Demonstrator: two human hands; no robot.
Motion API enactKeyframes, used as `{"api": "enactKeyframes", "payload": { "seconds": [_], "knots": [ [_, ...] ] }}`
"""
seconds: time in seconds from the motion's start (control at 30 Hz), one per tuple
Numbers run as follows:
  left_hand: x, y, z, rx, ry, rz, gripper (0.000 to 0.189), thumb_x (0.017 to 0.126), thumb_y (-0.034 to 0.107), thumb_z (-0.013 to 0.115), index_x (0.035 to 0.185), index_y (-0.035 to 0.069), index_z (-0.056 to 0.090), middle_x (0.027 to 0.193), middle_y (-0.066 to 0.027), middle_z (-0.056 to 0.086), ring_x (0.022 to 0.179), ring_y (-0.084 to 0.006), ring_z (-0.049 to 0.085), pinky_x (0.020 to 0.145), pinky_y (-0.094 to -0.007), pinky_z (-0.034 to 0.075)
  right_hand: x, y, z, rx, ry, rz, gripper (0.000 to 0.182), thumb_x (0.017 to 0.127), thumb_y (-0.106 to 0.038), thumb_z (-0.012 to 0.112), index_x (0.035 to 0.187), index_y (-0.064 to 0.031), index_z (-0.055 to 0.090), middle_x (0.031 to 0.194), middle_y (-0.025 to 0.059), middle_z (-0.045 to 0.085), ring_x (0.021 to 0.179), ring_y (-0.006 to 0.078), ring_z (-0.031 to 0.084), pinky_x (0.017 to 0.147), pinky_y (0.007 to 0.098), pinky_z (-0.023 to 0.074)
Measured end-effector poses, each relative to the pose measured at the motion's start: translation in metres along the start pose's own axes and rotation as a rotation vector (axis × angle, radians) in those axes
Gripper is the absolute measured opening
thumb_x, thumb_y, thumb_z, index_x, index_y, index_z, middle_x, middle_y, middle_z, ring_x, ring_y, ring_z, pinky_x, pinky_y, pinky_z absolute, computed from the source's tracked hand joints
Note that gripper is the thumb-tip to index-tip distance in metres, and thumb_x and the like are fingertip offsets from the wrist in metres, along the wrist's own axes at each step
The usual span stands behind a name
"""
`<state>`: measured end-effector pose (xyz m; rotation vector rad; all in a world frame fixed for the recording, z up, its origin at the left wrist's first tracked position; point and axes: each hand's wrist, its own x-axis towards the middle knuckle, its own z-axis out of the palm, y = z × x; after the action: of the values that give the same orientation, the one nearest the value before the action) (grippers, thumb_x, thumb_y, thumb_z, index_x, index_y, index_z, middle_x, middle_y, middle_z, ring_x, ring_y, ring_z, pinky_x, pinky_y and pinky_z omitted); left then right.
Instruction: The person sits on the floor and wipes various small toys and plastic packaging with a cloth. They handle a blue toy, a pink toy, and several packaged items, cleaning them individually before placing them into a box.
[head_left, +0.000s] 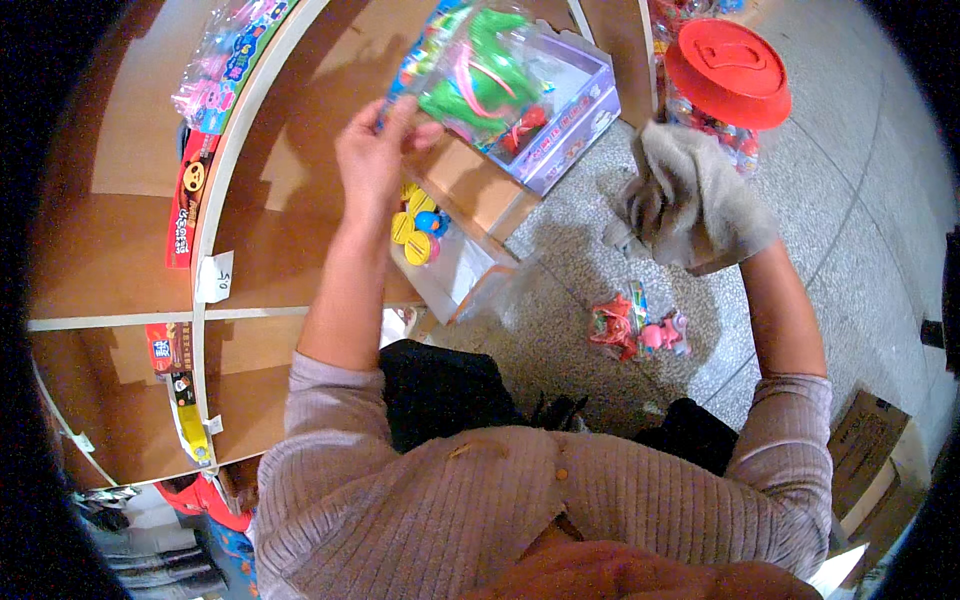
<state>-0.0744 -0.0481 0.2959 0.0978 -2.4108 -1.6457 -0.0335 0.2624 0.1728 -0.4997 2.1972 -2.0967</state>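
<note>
My left hand (382, 142) pinches the lower edge of a clear plastic toy packet (480, 75) with a colourful card and a green and pink toy inside. The packet hangs over a purple and white cardboard box (577, 135), where something red lies. At the right, my right hand is covered by a crumpled grey-beige cloth (690, 199), so its fingers are hidden. On the speckled floor below the cloth lie a small packet with red pieces (615, 326) and a pink toy figure (660, 335).
Wooden shelves (255, 255) with packaged goods stand at the left. Below the purple box is a bin with yellow-lidded tubs (418, 247). A jar with a red lid (727, 71) stands at the upper right, a cardboard box (870, 442) at the lower right. Part of another person in red (199, 499) shows lower left.
</note>
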Motion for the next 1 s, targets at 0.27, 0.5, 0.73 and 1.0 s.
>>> {"api": "enactKeyframes", "payload": {
  "seconds": [0.27, 0.5, 0.73, 1.0],
  "knots": [
    [0.176, -0.113, -0.038, -0.079, 0.11, -0.121, 0.023, 0.084, 0.013, 0.06, 0.099, -0.002, 0.056, 0.088, -0.0129, 0.064, 0.075, -0.0224, 0.064, 0.06, -0.0266, 0.05, -0.021, 0.122, 0.026, -1.218, -0.241, -0.549, 0.005, 0.082, -0.01, 0.047, 0.083, -0.0129, 0.051, 0.072, 0.0044, 0.047, 0.072, 0.018, 0.049, 0.068, 0.0322, 0.0419],
    [0.191, -0.164, 0.017, -0.024, 0.061, -0.4, 0.033, 0.082, 0.009, 0.058, 0.112, 0.001, 0.046, 0.089, -0.0113, 0.062, 0.079, -0.0288, 0.061, 0.067, -0.0504, 0.048, -0.044, 0.201, 0.049, -0.98, -0.015, -0.345, 0.006, 0.083, -0.012, 0.044, 0.085, -0.0112, 0.05, 0.076, 0.0057, 0.047, 0.075, 0.0201, 0.047, 0.072, 0.0334, 0.0405],
    [0.191, -0.186, 0.043, 0.058, 0.199, -0.295, 0.035, 0.083, 0.014, 0.06, 0.114, 0.004, 0.049, 0.086, -0.0134, 0.063, 0.071, -0.0252, 0.062, 0.053, -0.0418, 0.05, -0.038, 0.226, 0.053, -0.907, 0.06, -0.305, 0.01, 0.085, -0.014, 0.042, 0.088, -0.0095, 0.05, 0.08, 0.007, 0.046, 0.078, 0.0221, 0.045, 0.075, 0.0347, 0.039],
    [0.225, -0.223, -0.009, 0.437, 0.088, -0.228, 0.035, 0.076, 0.021, 0.063, 0.108, 0.007, 0.061, 0.097, -0.0127, 0.064, 0.084, -0.0224, 0.063, 0.074, -0.034, 0.049, -0.031, 0.234, 0.066, -0.841, 0.103, -0.321, 0.014, 0.087, -0.017, 0.039, 0.091, -0.0076, 0.049, 0.086, 0.0084, 0.046, 0.081, 0.0244, 0.043, 0.079, 0.0361, 0.0374]
  ]
}}
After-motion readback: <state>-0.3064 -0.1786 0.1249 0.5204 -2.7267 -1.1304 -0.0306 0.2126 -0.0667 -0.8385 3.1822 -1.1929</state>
